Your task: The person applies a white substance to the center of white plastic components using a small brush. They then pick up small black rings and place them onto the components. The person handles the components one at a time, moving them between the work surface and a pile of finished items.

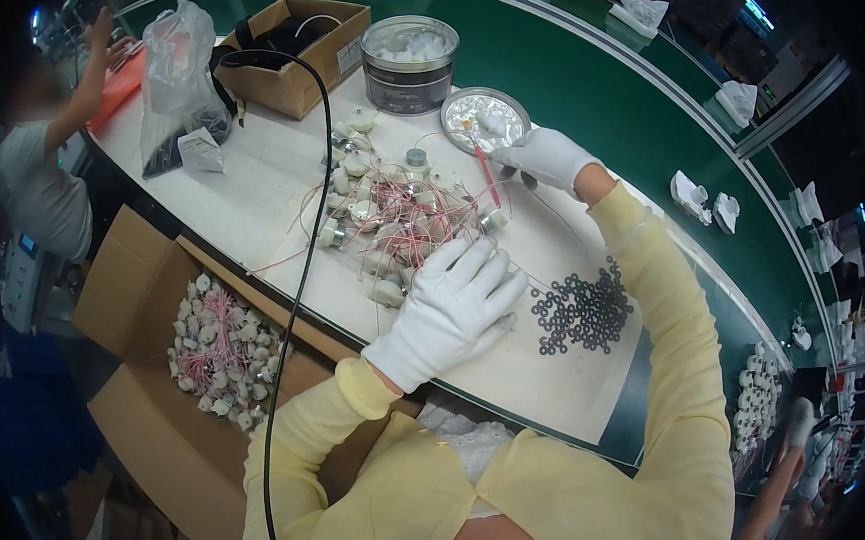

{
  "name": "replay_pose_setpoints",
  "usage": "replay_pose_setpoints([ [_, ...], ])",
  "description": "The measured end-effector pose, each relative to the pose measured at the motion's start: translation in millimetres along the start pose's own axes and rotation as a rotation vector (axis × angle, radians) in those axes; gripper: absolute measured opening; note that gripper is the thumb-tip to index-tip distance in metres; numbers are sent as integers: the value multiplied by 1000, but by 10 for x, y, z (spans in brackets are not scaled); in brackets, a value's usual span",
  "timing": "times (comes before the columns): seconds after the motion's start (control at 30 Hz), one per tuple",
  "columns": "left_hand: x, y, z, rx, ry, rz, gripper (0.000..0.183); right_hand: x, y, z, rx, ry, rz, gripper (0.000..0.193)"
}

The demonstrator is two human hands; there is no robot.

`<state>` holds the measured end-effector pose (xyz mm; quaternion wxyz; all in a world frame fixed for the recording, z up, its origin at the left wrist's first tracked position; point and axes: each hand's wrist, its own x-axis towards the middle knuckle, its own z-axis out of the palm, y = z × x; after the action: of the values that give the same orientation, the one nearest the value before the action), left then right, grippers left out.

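Note:
My left hand (453,312), in a white glove, is palm down at the near edge of a pile of small motors (388,208) with red and white wires. Its fingers curl downward, and whatever is under them is hidden. In a white glove too, my right hand (548,159) has its fingers bent together beside the round metal lid (456,140), which has white paste in it. What those fingers hold cannot be made out. Close to their tips, a slim red stick (487,178) leans from the lid toward a motor (492,220).
Dark small rings (584,310) lie spread at right. Behind the pile stand a tin (409,76) of white paste and a cardboard box (295,89). An open carton (145,390) with more motors is at left. A black cable (299,294) crosses the view. Another person (45,177) works far left.

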<state>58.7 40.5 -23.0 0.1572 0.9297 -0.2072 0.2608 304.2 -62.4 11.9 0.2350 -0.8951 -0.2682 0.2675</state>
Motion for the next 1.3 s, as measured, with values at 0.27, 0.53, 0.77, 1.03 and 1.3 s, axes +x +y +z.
replay_pose_setpoints([
  [0.27, -24, -20, 64, 11, 92, 1, 43, 13, 71, -106, 402, -257, 171, 25],
  [0.53, -25, -28, 85, -14, 128, 12, 41, 38, 197, -7, 204, -184, -31, 44],
  [0.77, -42, -40, 83, -12, 116, 1, 42, -2, -98, 128, -425, 74, -97, 77],
  [1.03, -57, -55, 94, -3, 119, 5, 44, 114, -260, 296, -345, 131, -54, 65],
  [1.3, -54, -42, 102, 2, 127, 3, 44, 143, -278, 364, -316, 203, -12, 45],
])
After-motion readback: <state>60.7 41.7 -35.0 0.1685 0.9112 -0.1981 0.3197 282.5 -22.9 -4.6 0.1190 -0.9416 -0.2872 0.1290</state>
